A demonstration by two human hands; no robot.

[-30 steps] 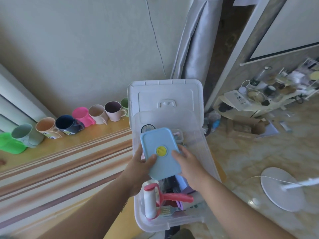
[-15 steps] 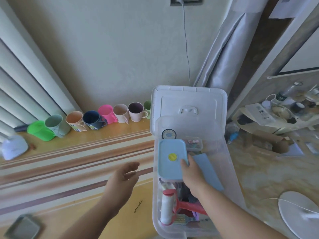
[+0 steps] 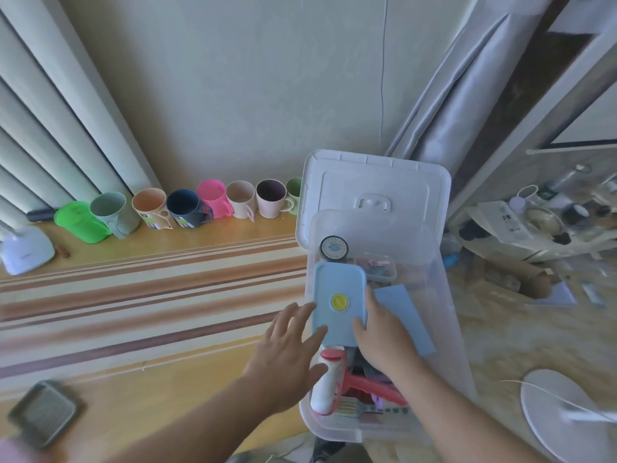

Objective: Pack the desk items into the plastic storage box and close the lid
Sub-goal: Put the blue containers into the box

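wooden counter [image 3: 173,372] carries the clear box [image 3: 447,345], lid [image 3: 374,188] propped open behind. inside, a blue case [image 3: 337,325] lies on top; right hand [image 3: 380,332] grips its edge to seat it, left hand [image 3: 287,349] spread open alongside, fingertips touching it.

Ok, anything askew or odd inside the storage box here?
The blue container sits high on the packed items in the storage box, steadied by the right hand and left hand. The lid stands open behind. Nothing spilled or damaged.
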